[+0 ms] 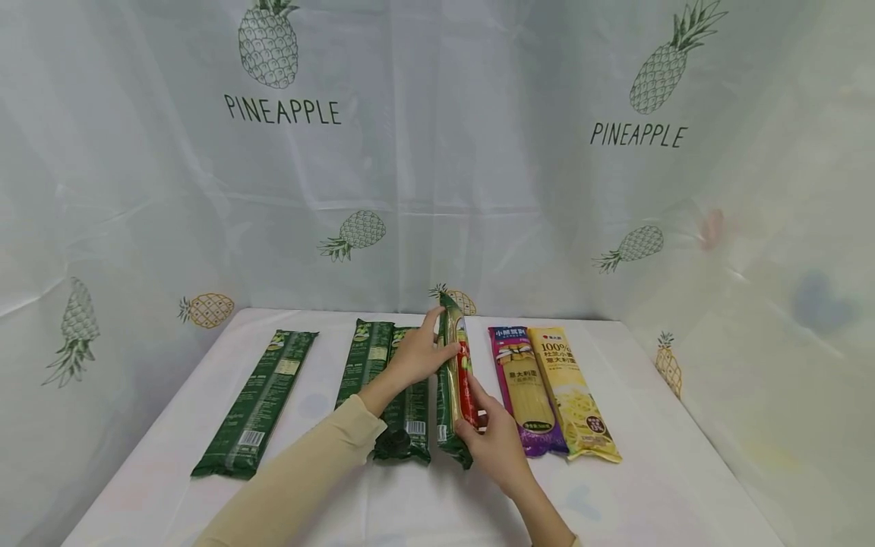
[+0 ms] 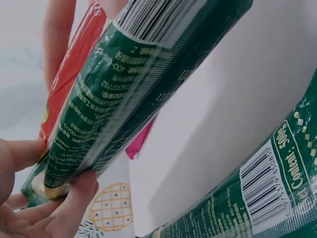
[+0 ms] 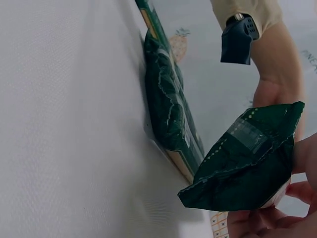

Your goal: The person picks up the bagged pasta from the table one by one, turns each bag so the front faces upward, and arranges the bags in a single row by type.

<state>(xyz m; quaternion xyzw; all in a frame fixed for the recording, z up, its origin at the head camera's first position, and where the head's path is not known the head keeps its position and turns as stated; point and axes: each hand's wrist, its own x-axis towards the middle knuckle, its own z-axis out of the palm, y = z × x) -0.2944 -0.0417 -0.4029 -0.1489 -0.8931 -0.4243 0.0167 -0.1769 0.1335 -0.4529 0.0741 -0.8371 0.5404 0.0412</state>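
Note:
Both hands hold a long green spaghetti pack (image 1: 446,391), turned on its side so its red and gold front faces right. My left hand (image 1: 415,355) grips the far end; in the left wrist view, its thumb and fingers (image 2: 81,198) wrap round that end. Nearer me, my right hand (image 1: 497,441) holds the lower right side. The pack's crimped near end (image 3: 242,158) looks raised off the table in the right wrist view. Just left lie two more green packs, one (image 1: 412,403) partly behind my left forearm and the other (image 1: 362,357) beside it, barcode sides up.
Another green pack (image 1: 256,406) lies apart at the table's left. Right of my hands, a purple spaghetti pack (image 1: 529,387) and a yellow one (image 1: 577,399) lie side by side. A white cloth (image 1: 424,258) with pineapple prints hangs behind the white-covered table (image 1: 656,471).

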